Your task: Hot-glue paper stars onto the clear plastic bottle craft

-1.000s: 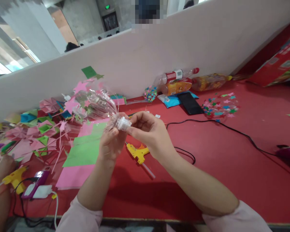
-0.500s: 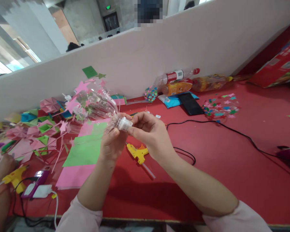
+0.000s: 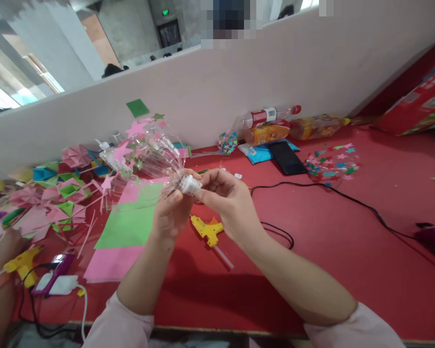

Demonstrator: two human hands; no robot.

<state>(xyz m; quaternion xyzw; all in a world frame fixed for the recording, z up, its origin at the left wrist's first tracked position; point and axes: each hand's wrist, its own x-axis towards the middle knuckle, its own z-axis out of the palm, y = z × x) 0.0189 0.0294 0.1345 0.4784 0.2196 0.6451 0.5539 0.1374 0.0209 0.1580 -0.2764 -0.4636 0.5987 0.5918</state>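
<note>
My left hand (image 3: 174,208) is closed around the narrow end of a clear plastic bottle (image 3: 159,159) cut into long strips. Pink and green paper stars sit along the strips, which fan out to the upper left. The bottle's white threaded mouth (image 3: 190,185) points right, toward my right hand (image 3: 234,198). Thumb and fingers of that hand pinch at the mouth's edge; whether something small is between them is hidden. Below the hands, a yellow glue gun (image 3: 207,231) lies on the table with a clear glue stick protruding from its rear.
Green and pink paper sheets (image 3: 126,227) lie left of centre. Folded paper flowers (image 3: 67,212) crowd the far left, near another person's hand (image 3: 3,246) and a second yellow glue gun (image 3: 25,266). Bottles (image 3: 268,131), a phone (image 3: 287,157) and a black cable (image 3: 329,193) lie at right.
The strips and stars have swung slightly to the right and the bottle's mouth has turned a little. Both hands keep their grip in nearly the same place.
</note>
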